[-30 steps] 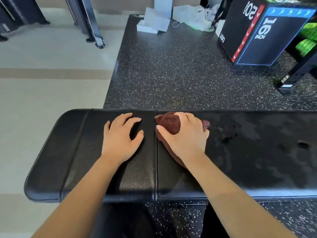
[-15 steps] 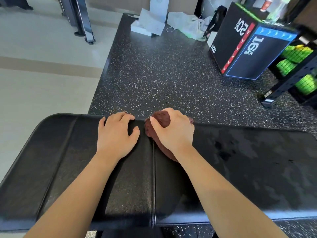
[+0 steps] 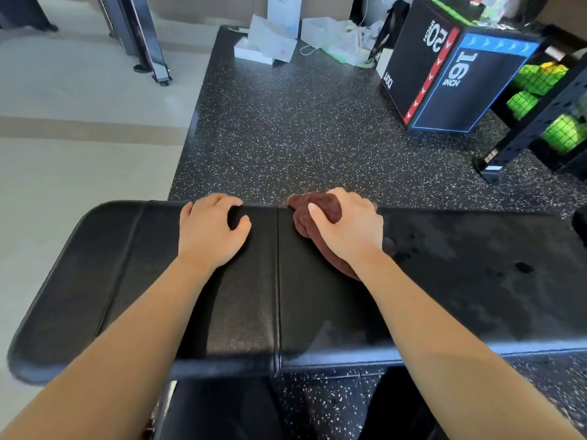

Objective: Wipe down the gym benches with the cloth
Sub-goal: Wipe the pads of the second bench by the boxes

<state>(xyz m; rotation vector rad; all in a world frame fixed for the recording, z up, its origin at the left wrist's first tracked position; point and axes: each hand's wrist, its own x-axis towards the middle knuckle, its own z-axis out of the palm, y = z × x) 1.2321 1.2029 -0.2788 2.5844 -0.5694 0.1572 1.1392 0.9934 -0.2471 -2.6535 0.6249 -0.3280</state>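
Note:
A black padded gym bench (image 3: 127, 265) runs across the view, with a seam near its middle. My right hand (image 3: 351, 228) is closed on a bunched dark red cloth (image 3: 320, 208), pressing it onto the right pad at the far edge, just right of the seam. My left hand (image 3: 211, 231) rests on the left pad with the fingers curled over the far edge and holds nothing. Damp streaks show on the right pad.
Beyond the bench lies black speckled rubber flooring (image 3: 286, 131). A black plyo box (image 3: 444, 68) and a rack with green balls (image 3: 540, 100) stand at the far right. White papers and bags (image 3: 286, 39) lie at the back. Pale floor and a machine leg (image 3: 149, 42) are at the left.
Both hands slid away from me to the bench's far edge, the right one dragging the cloth with it. The camera tilted, so the bench sits lower in view.

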